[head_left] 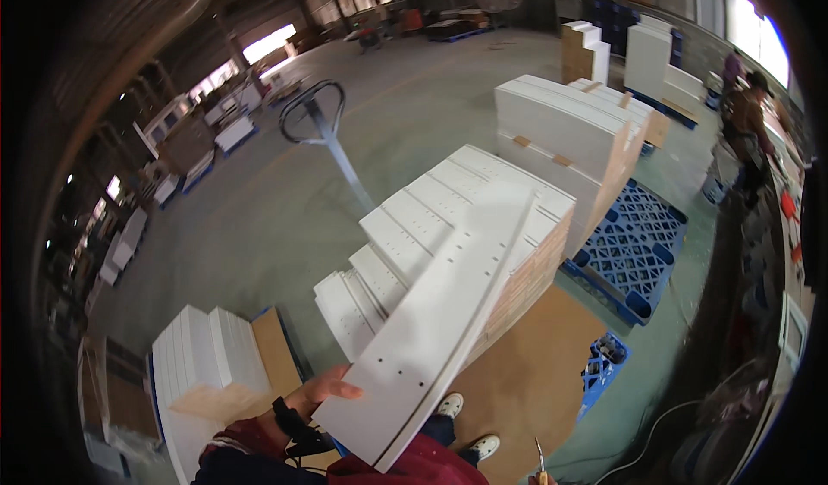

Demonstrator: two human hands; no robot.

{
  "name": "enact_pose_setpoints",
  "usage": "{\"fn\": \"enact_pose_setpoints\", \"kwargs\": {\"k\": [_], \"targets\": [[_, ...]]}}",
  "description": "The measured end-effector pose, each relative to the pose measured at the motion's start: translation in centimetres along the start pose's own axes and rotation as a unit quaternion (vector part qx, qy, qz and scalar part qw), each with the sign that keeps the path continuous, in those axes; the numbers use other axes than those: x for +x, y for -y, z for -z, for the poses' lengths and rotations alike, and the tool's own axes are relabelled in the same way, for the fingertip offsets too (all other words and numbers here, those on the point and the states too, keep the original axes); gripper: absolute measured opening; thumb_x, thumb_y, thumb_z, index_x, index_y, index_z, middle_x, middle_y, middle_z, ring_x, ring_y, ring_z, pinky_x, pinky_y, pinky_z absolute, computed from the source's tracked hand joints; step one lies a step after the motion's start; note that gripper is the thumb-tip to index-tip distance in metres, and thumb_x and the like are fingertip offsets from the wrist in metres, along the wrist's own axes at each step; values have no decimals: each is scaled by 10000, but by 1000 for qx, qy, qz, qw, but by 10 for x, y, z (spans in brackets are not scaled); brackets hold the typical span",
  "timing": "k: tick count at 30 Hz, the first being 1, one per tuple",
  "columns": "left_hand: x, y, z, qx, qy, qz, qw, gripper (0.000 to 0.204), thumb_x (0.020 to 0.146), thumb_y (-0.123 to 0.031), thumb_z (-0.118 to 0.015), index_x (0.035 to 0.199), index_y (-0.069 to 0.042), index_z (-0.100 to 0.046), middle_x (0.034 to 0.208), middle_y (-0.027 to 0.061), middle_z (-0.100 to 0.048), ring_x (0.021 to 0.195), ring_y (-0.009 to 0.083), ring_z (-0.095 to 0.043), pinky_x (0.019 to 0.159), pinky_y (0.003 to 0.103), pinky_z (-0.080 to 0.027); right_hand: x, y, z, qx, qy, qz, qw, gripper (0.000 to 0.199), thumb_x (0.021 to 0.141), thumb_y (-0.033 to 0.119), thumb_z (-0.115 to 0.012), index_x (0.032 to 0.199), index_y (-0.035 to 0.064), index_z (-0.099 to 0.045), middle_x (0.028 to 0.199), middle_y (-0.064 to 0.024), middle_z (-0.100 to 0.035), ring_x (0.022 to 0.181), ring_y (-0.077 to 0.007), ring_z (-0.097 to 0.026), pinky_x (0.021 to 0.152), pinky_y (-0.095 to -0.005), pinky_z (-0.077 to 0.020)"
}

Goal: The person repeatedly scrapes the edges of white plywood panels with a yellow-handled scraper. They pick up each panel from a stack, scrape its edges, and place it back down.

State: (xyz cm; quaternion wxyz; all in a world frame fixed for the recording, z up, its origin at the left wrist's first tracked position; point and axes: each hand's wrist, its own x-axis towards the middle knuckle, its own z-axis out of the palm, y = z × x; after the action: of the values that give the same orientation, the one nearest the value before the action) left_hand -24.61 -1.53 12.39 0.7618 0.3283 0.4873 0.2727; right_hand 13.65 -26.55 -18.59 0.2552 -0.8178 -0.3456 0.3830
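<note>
My left hand (pixel 332 387) grips the near end of a long white board (pixel 431 330), thumb on top and the other fingers hidden beneath. Small dark holes dot the board, and a groove runs along its edge. It slants up and away, its far end over a stack of similar white drilled panels (pixel 431 193). Only a bit of my right hand (pixel 542 481) shows at the lower edge, closed around a slim tool with a yellowish handle and thin metal tip (pixel 541 456); its exact kind is unclear.
More white panels (pixel 552 110) stand stacked behind, beside a blue plastic pallet (pixel 634 235). Another white stack (pixel 203 347) lies at lower left. A brown sheet (pixel 526 390) is underfoot. Beyond the stacks rises a pallet jack handle (pixel 332 140). A person (pixel 749 127) works at far right.
</note>
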Motion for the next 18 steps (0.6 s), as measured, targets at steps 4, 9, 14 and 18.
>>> {"fn": "enact_pose_setpoints", "kwargs": {"k": [4, 9, 14, 18], "targets": [[-30, 33, 53, -51, -116, -85, 988, 573, 705, -161, -593, 1214, 24, -408, 1063, 129, -554, 943, 204, -558, 804, 303, -438, 30, 12, -2, -59, 33, 26, 997, 298, 755, 294, -657, 823, 7, -613, 629, -165, -582, 566, -175, -511, 540, -353, -426], [-8, 86, 119, -70, -264, -182, 945, 439, 740, -164, -585, 1133, 14, -501, 1052, 102, -567, 916, 190, -564, 783, 311, -443, 58, -3, -6, -44, 68, 7, 997, 259, 758, 214, -659, 856, -20, -609, 699, -66, -609, 619, -140, -534, 527, -311, -422], [24, 153, 170, -166, -302, -168, 924, 434, 748, -170, -593, 1133, 6, -499, 1041, 81, -568, 944, 190, -549, 804, 319, -435, 69, -12, -5, 69, 141, -21, 987, 91, 727, 57, -641, 755, 12, -566, 633, -30, -561, 555, -117, -540, 526, -255, -459], [48, 193, 174, -223, -308, -145, 914, 448, 754, -177, -607, 1147, 0, -483, 1036, 81, -564, 937, 191, -548, 803, 314, -438, 76, -19, 8, 68, 184, -49, 979, 149, 735, 37, -634, 858, -20, -573, 695, -49, -584, 602, -135, -576, 543, -268, -491]]}}
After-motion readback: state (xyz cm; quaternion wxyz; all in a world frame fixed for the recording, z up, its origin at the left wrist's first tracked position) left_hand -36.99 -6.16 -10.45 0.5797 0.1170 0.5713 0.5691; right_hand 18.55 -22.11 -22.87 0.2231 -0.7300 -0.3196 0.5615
